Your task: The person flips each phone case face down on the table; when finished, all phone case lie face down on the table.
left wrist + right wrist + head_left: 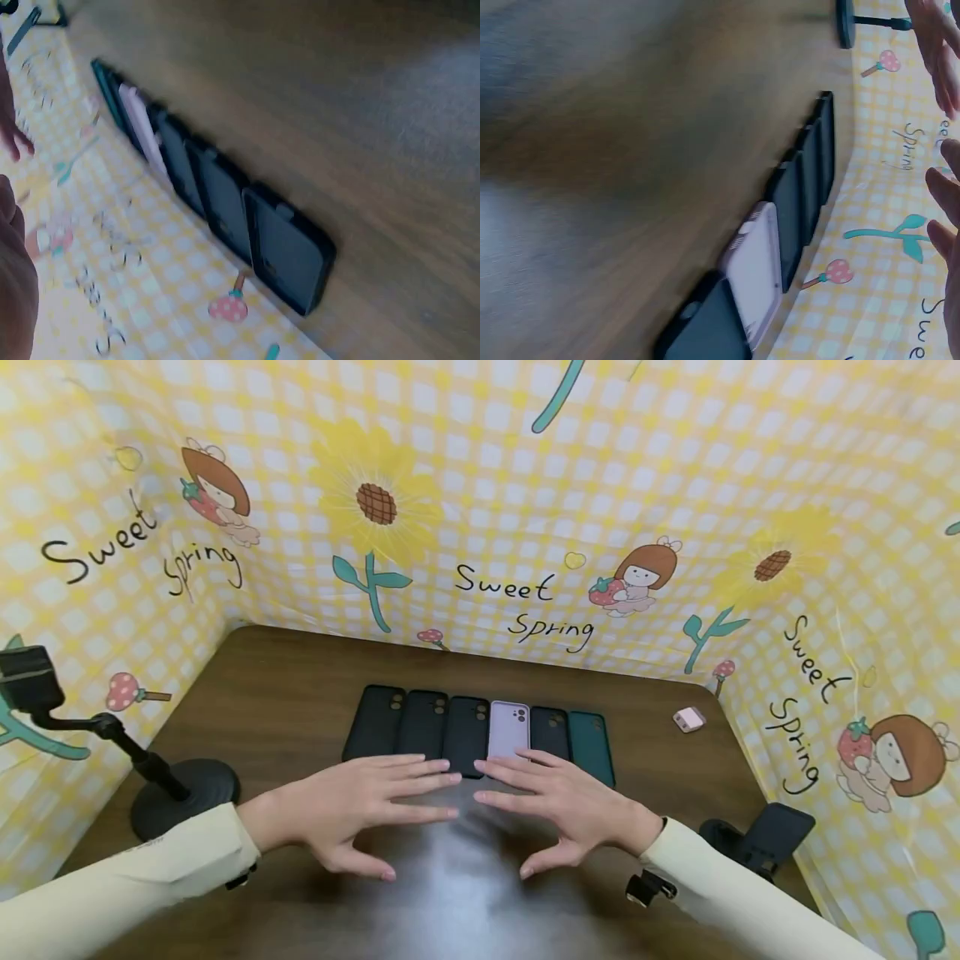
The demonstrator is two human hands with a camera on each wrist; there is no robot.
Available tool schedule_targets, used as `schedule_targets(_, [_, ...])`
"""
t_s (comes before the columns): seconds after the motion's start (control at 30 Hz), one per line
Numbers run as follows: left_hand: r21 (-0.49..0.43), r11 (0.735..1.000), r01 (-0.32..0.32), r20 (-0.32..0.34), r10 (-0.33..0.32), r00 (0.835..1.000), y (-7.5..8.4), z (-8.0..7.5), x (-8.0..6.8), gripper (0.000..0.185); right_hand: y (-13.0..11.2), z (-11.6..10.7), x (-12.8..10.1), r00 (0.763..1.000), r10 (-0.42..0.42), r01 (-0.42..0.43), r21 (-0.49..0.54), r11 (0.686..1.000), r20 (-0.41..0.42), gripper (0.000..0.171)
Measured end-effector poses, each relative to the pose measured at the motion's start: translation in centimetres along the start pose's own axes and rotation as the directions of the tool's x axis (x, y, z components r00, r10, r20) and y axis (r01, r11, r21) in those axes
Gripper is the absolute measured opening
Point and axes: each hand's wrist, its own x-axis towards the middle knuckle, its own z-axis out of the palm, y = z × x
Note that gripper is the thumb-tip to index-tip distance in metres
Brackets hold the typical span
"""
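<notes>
Head view shows the left hand [360,810] and the right hand [558,806] hovering flat over the dark bench [300,693], fingers [420,768] straight, spread and holding nothing, tips just short of the near ends of six phone cases [480,735] lying edge to edge in a row toward the far wall; a careless forward reach could likely nudge the lilac case [509,730] and shove its neighbours out of line. Left wrist view shows the same cases [225,195] flat and tightly packed, so I judge pinching one alone risks dragging the next. Right wrist view is blurred, the lilac case [754,277] lying between dark ones, the fingers [937,45] loose at the frame's edge.
</notes>
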Motion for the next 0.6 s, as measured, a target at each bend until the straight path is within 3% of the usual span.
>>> schedule_targets(0.1, [-0.076, 0.985, 0.157, -0.041, -0.161, 0.986, -0.2, -0.7, -0.1, 0.075, 0.5, -0.2, 1.8, 0.998, 0.058, -0.055, 0.088, 0.995, -0.027, 0.077])
schedule_targets(0.17, [-0.183, 0.935, 0.302, -0.048, -0.316, 0.948, -0.4, -1.1, -0.1, 0.067, 1.0, -0.2, 3.3, 0.992, 0.123, -0.116, 0.183, 0.976, -0.028, 0.063])
schedule_targets(0.2, [-0.240, 0.892, 0.382, -0.039, -0.402, 0.915, -0.5, -1.3, -0.2, 0.064, 1.4, -0.3, 4.2, 0.987, 0.162, -0.154, 0.233, 0.960, -0.016, 0.057])
schedule_targets(0.3, [-0.380, 0.734, 0.563, -0.011, -0.612, 0.791, -1.3, -1.8, -0.6, 0.060, 3.0, -0.1, 7.1, 0.962, 0.267, -0.267, 0.342, 0.901, 0.049, 0.045])
schedule_targets(0.37, [-0.429, 0.640, 0.637, 0.001, -0.705, 0.710, -2.0, -1.9, -1.1, 0.058, 4.5, 0.4, 9.1, 0.949, 0.302, -0.311, 0.388, 0.867, 0.087, 0.042])
schedule_targets(0.4, [-0.431, 0.610, 0.665, 0.000, -0.736, 0.677, -2.3, -1.9, -1.5, 0.057, 5.2, 0.8, 9.9, 0.944, 0.314, -0.327, 0.402, 0.855, 0.100, 0.040])
schedule_targets(0.5, [-0.404, 0.549, 0.732, 0.020, -0.794, 0.607, -3.0, -1.5, -2.6, 0.053, 7.3, 2.2, 12.2, 0.934, 0.331, -0.356, 0.445, 0.822, 0.135, 0.036])
schedule_targets(0.6, [-0.358, 0.506, 0.785, 0.068, -0.824, 0.562, -3.3, -0.8, -3.5, 0.052, 9.2, 3.9, 13.7, 0.916, 0.364, -0.399, 0.430, 0.810, 0.166, 0.032])
